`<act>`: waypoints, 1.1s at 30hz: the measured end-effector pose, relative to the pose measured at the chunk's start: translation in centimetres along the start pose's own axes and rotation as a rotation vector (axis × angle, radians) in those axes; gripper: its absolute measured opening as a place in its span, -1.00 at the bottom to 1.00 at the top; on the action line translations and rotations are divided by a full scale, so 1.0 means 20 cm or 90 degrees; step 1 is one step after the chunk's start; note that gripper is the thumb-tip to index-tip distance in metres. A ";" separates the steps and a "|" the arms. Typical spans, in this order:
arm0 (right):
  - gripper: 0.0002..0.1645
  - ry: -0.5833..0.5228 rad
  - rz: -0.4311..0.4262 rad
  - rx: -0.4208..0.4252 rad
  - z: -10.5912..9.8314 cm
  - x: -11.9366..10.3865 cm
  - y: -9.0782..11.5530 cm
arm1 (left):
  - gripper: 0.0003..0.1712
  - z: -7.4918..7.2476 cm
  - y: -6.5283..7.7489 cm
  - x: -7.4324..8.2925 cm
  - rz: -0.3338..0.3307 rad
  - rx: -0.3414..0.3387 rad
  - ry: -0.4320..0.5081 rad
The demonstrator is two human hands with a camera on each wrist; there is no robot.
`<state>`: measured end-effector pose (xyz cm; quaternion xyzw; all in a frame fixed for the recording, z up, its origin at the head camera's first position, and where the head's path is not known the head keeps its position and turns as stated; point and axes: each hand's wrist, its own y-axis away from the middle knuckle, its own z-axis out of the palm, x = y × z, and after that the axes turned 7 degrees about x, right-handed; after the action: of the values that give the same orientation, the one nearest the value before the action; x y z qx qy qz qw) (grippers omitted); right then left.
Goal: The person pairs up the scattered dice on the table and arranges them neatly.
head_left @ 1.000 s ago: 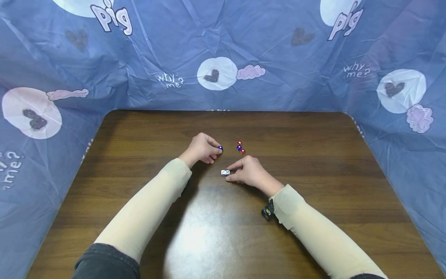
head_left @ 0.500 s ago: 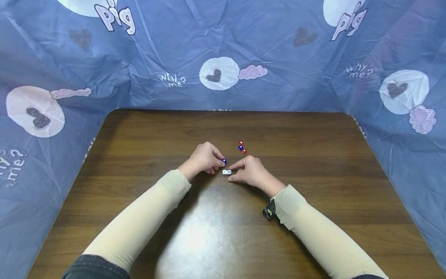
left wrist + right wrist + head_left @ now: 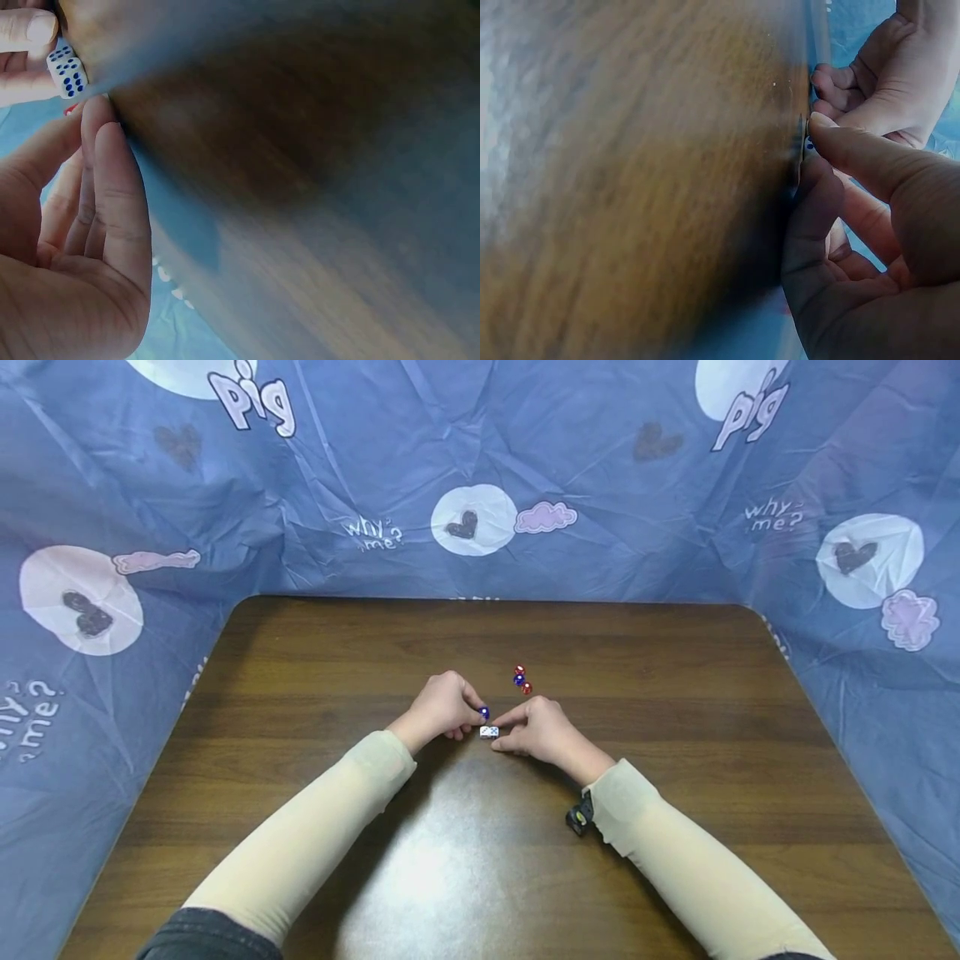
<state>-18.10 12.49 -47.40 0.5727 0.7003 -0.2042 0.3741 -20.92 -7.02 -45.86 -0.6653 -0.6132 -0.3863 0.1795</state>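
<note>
Two white dice [image 3: 489, 732] with dark pips sit side by side on the table; they also appear as white dice [image 3: 68, 72] in the left wrist view. My right hand [image 3: 543, 728] has thumb and index finger around the right-hand one, and in the right wrist view a sliver of the white die [image 3: 809, 145] shows between those fingertips. Just behind the white pair, my left hand [image 3: 442, 706] pinches a blue die [image 3: 483, 713] between thumb and index finger. Whether the blue die touches the white ones I cannot tell. Fingers hide it in both wrist views.
Beyond my right hand lie a red die [image 3: 520, 670], a blue die [image 3: 519, 680] and another red die [image 3: 527, 688] in a close cluster. The brown wooden table [image 3: 637, 643] ends at a patterned blue cloth [image 3: 600, 560] behind and at the sides.
My left hand has brought the blue die nearer to me, from beside the coloured cluster to just behind the white dice. The right hand has stayed at the white dice.
</note>
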 end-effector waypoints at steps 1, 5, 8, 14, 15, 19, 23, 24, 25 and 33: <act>-0.69 0.002 0.002 -0.001 0.00 0.00 0.00 | -0.88 0.00 0.00 0.00 -0.001 0.000 0.000; -0.68 -0.008 0.008 -0.011 -0.01 0.00 0.00 | -0.88 0.00 0.00 0.00 -0.008 0.003 0.004; -0.63 -0.033 0.011 -0.029 -0.02 0.01 0.00 | -0.87 0.00 0.00 0.00 -0.013 0.006 0.006; -0.48 -0.083 0.000 -0.051 -0.06 0.04 -0.01 | -0.86 0.00 0.01 0.00 -0.019 0.004 0.010; -0.47 -0.092 -0.003 -0.047 -0.07 0.04 -0.01 | -0.86 0.00 0.01 0.00 -0.018 0.004 0.011; -0.52 -0.170 0.002 -0.007 -0.11 0.05 -0.02 | -0.86 -0.01 0.01 0.01 -0.014 0.001 0.016; -0.57 -0.262 0.010 0.046 -0.13 0.03 -0.07 | -0.87 -0.01 0.01 0.01 -0.013 0.000 0.021; -0.58 -0.278 0.013 0.057 -0.14 0.03 -0.08 | -0.88 -0.01 0.01 0.00 -0.013 0.000 0.022; -0.57 -0.285 0.016 0.067 -0.14 0.02 -0.09 | -0.88 -0.01 0.01 0.00 -0.013 0.000 0.024; -0.54 -0.261 0.043 0.115 -0.16 0.02 -0.19 | -0.89 0.01 0.00 -0.02 -0.004 -0.004 0.030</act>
<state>-22.75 14.05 -46.27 0.5736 0.5688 -0.3657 0.4624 -20.81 -7.15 -46.15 -0.6547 -0.6095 -0.4044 0.1905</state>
